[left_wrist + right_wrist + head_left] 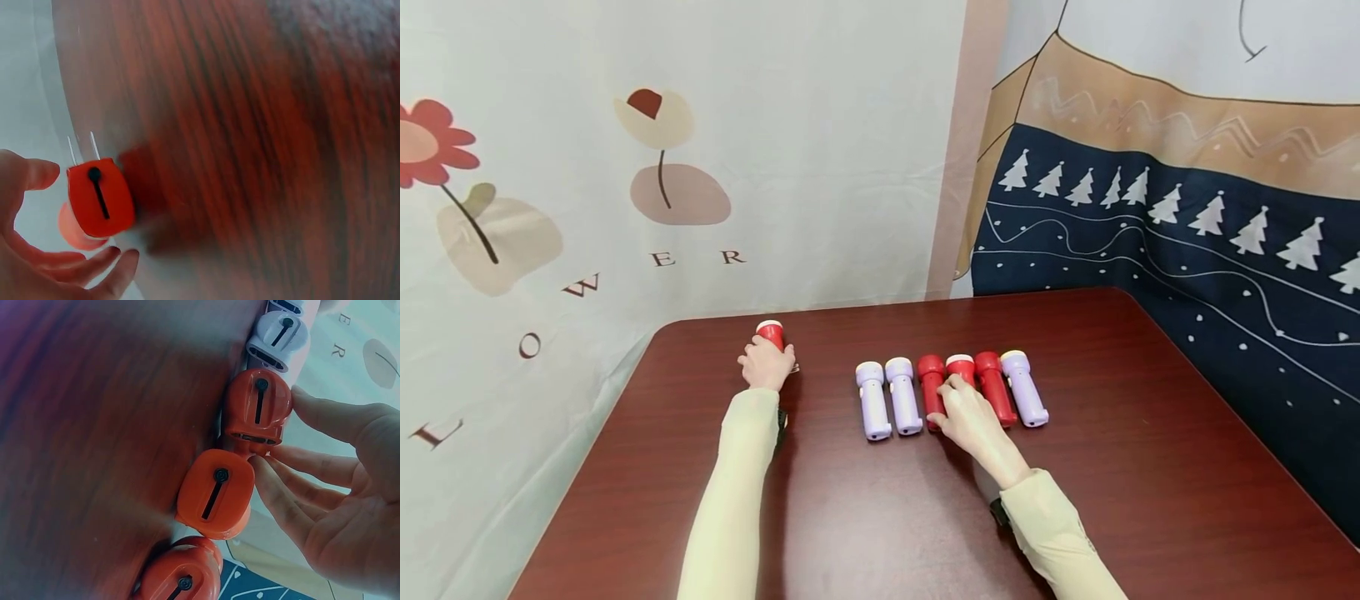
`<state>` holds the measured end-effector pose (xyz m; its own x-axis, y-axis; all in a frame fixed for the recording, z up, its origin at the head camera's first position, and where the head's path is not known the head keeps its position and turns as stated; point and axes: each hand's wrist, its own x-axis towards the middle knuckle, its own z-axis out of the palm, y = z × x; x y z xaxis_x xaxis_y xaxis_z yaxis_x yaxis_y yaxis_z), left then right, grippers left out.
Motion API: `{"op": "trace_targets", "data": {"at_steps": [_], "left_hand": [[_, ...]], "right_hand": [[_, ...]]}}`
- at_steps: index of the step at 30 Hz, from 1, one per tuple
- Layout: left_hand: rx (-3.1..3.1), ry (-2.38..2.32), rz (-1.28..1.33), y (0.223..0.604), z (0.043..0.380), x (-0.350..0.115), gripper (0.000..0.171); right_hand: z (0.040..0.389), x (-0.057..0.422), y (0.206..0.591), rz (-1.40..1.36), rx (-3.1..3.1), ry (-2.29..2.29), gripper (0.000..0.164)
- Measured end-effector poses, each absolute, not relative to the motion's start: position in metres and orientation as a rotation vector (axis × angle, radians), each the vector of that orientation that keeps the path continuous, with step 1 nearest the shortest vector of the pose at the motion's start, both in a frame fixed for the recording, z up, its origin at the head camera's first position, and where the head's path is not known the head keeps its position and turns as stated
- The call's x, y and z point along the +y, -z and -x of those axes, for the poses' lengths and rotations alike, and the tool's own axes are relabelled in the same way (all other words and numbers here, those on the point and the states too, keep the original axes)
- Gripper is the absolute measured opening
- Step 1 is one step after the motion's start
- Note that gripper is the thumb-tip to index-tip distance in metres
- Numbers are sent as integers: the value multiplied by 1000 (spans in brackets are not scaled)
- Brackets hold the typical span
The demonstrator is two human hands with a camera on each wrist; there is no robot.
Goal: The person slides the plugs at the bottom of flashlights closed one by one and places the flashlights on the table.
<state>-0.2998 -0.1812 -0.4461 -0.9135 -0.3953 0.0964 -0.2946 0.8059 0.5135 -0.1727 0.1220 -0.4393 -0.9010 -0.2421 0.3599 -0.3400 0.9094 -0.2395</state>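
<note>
In the head view, my left hand [766, 363] is at a red flashlight [771, 333] with a white rim, at the table's far left. Two thin metal prongs stick out of its tail end in the left wrist view, where a gap shows between thumb and flashlight [101, 197], the other fingers loosely bent beneath it. My right hand [973, 421] pinches a plain red flashlight [930, 373], thumb on one side and fingertips on the other in the right wrist view. Beside it lies a white-rimmed red flashlight [961, 367], partly covered by the hand.
Two lilac flashlights [873, 404] lie left of the pinched one. Another red flashlight [995, 387] and a lilac one [1027, 392] lie to the right, completing a close row on the brown table [865, 517]. Printed curtains [835, 167] hang behind the far edge.
</note>
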Motion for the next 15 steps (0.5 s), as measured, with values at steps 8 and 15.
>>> {"op": "trace_targets", "data": {"at_steps": [8, 15], "left_hand": [[-2801, 764, -568, 452, 302, -190, 56], [-2794, 823, -578, 452, 300, -191, 48]], "right_hand": [[173, 122, 437, -439, -2763, -428, 35], [172, 122, 437, -427, -2768, -421, 35]]}}
